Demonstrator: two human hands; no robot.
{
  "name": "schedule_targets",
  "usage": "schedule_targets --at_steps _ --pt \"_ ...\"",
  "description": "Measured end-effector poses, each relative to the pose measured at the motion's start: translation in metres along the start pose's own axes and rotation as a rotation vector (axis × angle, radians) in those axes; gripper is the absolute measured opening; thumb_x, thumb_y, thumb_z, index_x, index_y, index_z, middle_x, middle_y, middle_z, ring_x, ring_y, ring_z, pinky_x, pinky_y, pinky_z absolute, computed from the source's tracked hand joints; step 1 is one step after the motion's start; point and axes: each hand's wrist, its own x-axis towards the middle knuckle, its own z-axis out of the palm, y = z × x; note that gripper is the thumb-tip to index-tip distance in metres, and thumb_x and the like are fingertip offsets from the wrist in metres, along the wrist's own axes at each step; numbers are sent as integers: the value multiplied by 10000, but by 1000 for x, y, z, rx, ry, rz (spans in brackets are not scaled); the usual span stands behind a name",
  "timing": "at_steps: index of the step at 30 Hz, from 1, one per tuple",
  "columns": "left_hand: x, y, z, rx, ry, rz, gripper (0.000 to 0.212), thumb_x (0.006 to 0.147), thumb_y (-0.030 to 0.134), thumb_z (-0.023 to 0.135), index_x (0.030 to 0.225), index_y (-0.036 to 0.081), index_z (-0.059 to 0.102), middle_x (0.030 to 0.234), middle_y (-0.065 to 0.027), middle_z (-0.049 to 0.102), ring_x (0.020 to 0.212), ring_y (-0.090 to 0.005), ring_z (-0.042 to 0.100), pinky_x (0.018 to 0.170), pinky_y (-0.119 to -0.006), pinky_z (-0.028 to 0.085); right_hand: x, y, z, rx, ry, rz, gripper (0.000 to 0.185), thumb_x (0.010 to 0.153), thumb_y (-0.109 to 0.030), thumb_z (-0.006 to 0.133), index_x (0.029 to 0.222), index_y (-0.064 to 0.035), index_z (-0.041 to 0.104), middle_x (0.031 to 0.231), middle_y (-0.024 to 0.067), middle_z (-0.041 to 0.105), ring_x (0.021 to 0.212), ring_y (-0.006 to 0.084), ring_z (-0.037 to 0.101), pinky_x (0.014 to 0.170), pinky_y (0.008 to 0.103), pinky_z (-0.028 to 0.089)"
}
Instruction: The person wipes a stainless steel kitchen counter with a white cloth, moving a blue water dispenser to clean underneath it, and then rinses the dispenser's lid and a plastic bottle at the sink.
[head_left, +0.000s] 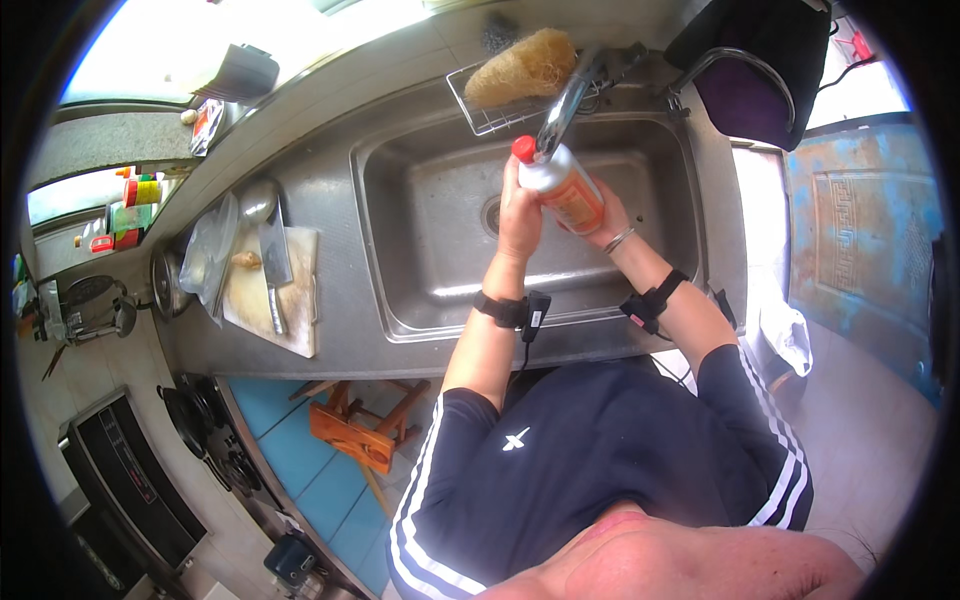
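Observation:
Over the stainless steel sink (450, 296), a white plastic bottle (551, 172) with a red cap and an orange label is tilted, cap toward the faucet. My left hand (520, 217) grips it near the cap and shoulder. Around the lower end, my right hand (613, 217) holds its other side; the fingers are partly hidden behind the bottle. The chrome faucet (562, 112) reaches down just beyond the cap. A drain (491, 215) shows in the basin, left of my left hand.
On the left counter, a cleaver (275, 255) and a piece of ginger (246, 260) lie on a cutting board (300, 300), beside a plastic bag (206, 247). A loofah (521, 67) rests on a wire rack (480, 124) behind the sink. A wooden stool (352, 435) stands below.

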Motion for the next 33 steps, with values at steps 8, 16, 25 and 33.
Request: schedule_targets --at_steps 8,16,25,33 --pt "-1 25 -15 68 -32 -190 596 753 36 553 1318 -32 377 1273 -100 465 1177 -188 435 999 -308 326 8 -14 -16 -131 -59 121 488 891 -480 385 1213 -131 495 1148 95 557 986 258 548 787 419 447" --pt "-2 31 -26 79 -96 -251 474 777 14 521 1247 -1 462 1161 -48 532 1019 -127 504 847 -260 406 17 -23 -30 -150 -187 223 432 894 -460 388 1167 -151 516 1125 99 556 969 255 546 775 445 446" --pt "-1 27 -20 12 18 -272 461 759 -31 470 1219 -9 483 1132 -49 548 964 -124 516 799 -239 408 8 -25 -20 -81 -31 247 352 904 -409 380 1082 -151 540 1047 99 568 923 268 545 730 459 454" --pt "4 22 -10 -12 84 -211 360 796 4 500 1153 -22 534 1082 -62 574 957 -140 537 825 -260 421 9 -27 -23 -95 -85 252 373 899 -422 385 1087 -141 542 1045 97 570 911 265 545 724 453 454"
